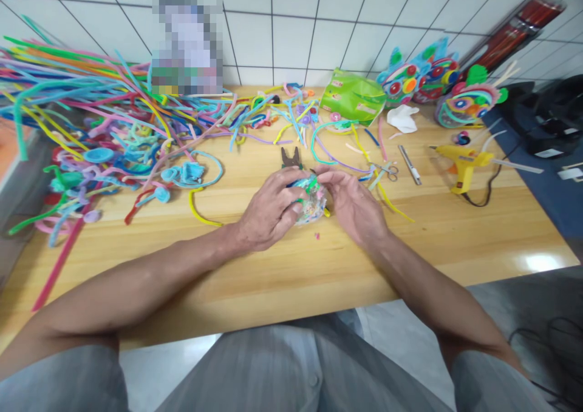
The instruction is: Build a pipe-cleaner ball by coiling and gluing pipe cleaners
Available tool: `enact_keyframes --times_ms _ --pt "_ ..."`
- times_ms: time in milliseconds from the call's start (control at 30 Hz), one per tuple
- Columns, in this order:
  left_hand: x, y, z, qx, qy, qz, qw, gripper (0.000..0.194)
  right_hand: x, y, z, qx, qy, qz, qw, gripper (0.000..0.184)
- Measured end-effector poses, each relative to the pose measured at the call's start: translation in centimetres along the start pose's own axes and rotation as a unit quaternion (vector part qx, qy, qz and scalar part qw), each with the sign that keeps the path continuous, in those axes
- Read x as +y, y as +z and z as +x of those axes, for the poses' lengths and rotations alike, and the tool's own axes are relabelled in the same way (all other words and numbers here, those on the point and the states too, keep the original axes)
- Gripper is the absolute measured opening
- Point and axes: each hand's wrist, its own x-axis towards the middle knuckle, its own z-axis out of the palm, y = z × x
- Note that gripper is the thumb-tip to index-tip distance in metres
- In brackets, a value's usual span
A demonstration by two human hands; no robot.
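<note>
My left hand (273, 209) is closed around a small clear plastic container (312, 209) with colourful bits showing through its wall and some green and blue on top. Its fingers wrap over the container's left side. My right hand (357, 202) is at the container's right, palm turned toward it, fingers loosely stretched and their tips at the upper edge. Whether those fingertips touch it I cannot tell. Just beyond the container lie pliers (290, 157), jaws pointing away. A tiny pink scrap (317, 236) lies in front of it.
A big heap of pipe cleaners (104, 121) covers the table's left. At right are scissors (389, 169), a utility knife (410, 165), a yellow glue gun (464, 163) and a white tissue (402, 119). Behind stand a green packet (353, 96) and decorated masks (403, 81).
</note>
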Motion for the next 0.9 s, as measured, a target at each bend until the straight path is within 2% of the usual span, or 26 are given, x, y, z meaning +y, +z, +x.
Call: enact_keyframes --times_ms 100,233,400,633,800,900 --pt "0.0 -0.1 0.0 -0.006 -0.006 -0.004 1.000 0.024 0.6 -0.6 0.2 0.015 -0.051 -0.070 0.996 0.042" --pt "0.0 -0.1 0.0 -0.010 -0.001 0.004 1.000 0.025 0.8 -1.0 0.2 0.050 -0.127 -0.180 0.974 0.033" --pt "0.1 -0.2 0.1 -0.015 -0.012 -0.015 1.000 0.024 0.2 -0.5 -0.1 0.087 -0.163 -0.209 0.960 0.031" --pt "0.6 -0.4 0.0 -0.009 -0.055 -0.073 0.996 0.019 1.0 -0.6 -0.8 0.072 -0.208 -0.272 0.937 0.017" --pt "0.6 -0.3 0.0 -0.002 -0.067 -0.094 0.993 0.017 1.4 -1.1 -0.9 0.057 -0.219 -0.312 0.923 0.017" --pt "0.5 -0.2 0.0 -0.003 -0.069 -0.094 0.993 0.018 0.9 -1.1 -0.8 0.043 -0.236 -0.353 0.904 0.014"
